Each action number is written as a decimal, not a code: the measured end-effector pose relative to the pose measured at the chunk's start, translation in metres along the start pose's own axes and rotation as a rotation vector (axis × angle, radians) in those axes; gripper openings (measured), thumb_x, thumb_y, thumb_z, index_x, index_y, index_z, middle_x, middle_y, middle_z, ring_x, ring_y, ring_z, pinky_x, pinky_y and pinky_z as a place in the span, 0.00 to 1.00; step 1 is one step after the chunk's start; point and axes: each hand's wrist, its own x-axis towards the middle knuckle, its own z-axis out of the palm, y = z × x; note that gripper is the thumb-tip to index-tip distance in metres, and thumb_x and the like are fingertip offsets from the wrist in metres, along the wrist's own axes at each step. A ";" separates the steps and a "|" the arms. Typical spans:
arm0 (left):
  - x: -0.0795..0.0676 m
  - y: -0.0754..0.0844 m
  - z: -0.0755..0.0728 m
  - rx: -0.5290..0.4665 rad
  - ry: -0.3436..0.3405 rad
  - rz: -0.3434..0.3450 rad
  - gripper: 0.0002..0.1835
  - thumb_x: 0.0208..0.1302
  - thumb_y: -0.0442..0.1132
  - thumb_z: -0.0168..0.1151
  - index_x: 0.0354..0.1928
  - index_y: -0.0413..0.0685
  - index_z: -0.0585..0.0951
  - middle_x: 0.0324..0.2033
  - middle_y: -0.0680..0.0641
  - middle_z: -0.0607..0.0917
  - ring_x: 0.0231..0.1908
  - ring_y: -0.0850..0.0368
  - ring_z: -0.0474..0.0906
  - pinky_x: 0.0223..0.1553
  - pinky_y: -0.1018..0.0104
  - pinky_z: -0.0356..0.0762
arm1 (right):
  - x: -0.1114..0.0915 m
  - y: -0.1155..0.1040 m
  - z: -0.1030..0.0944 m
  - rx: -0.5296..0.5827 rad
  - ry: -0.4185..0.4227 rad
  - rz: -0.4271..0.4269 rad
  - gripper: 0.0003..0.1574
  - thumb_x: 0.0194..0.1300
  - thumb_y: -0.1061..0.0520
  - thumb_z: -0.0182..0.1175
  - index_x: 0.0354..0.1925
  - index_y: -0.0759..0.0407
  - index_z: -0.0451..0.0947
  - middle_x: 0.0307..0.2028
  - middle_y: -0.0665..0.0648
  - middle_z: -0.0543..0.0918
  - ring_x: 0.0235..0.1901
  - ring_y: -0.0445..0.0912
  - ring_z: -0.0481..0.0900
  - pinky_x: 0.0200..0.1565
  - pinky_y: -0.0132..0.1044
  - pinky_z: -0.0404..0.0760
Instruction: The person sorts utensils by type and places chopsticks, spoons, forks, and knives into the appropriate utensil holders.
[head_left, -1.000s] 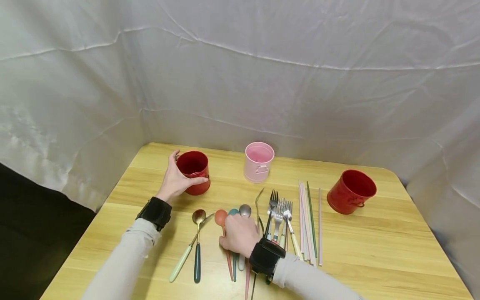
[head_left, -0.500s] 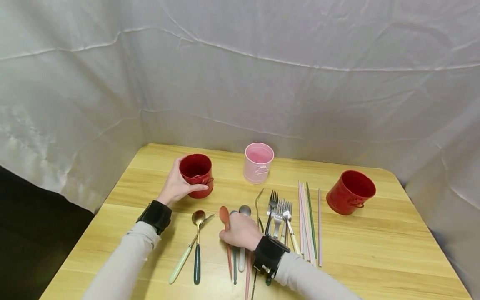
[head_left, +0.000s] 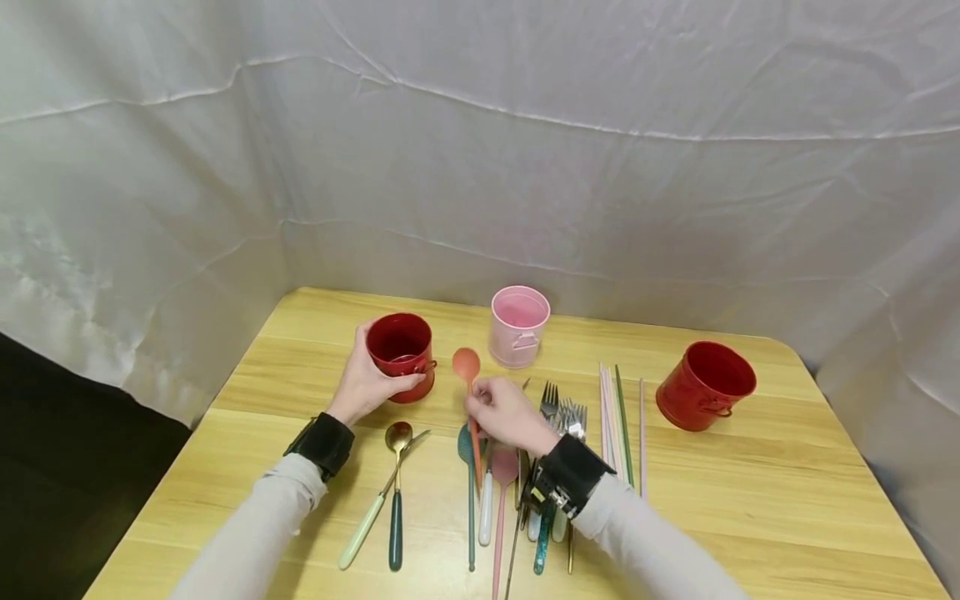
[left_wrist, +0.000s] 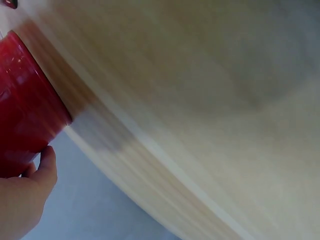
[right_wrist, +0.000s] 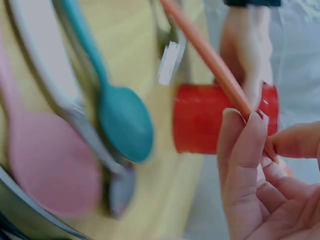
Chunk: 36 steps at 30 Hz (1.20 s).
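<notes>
The right hand is nearly closed, thumb and fingertips pinching the orange spoon by its handle, nearer bowl than tail. The left hand curves round the side of a red cup, thumb and fingers parted by its width. The orange spoon is over the middle of the desk, its bowl between the red cup and the pink cup. So narrow a pinch might let the thin handle swivel and the spoon drop; its tail, by the teal spoon and the white handle, could snag or nudge either. An uneven left-hand grip might tip the red cup; whether its base touches the desk is hard to tell. The right wristband, low over the forks, could shift them. Farther right lie chopsticks, then another red cup.
</notes>
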 end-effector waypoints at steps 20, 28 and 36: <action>-0.006 0.001 0.000 -0.010 -0.037 -0.048 0.56 0.45 0.34 0.82 0.73 0.49 0.55 0.68 0.42 0.70 0.68 0.43 0.67 0.69 0.41 0.68 | 0.065 -0.068 -0.025 0.198 0.337 -0.302 0.08 0.74 0.62 0.56 0.42 0.67 0.77 0.32 0.67 0.84 0.34 0.60 0.86 0.41 0.46 0.89; -0.016 0.039 0.000 -0.036 -0.061 -0.061 0.53 0.48 0.29 0.78 0.72 0.40 0.55 0.68 0.35 0.69 0.69 0.37 0.64 0.70 0.38 0.67 | 0.084 -0.067 -0.010 0.078 0.400 -0.315 0.09 0.74 0.58 0.57 0.43 0.64 0.80 0.36 0.63 0.87 0.37 0.52 0.87 0.44 0.35 0.88; -0.016 0.036 0.002 -0.034 -0.067 -0.051 0.53 0.48 0.29 0.78 0.72 0.39 0.54 0.69 0.33 0.67 0.69 0.34 0.64 0.70 0.36 0.66 | 0.090 -0.048 0.001 -0.081 0.381 -0.283 0.09 0.72 0.58 0.59 0.42 0.64 0.82 0.35 0.60 0.89 0.37 0.49 0.88 0.46 0.39 0.87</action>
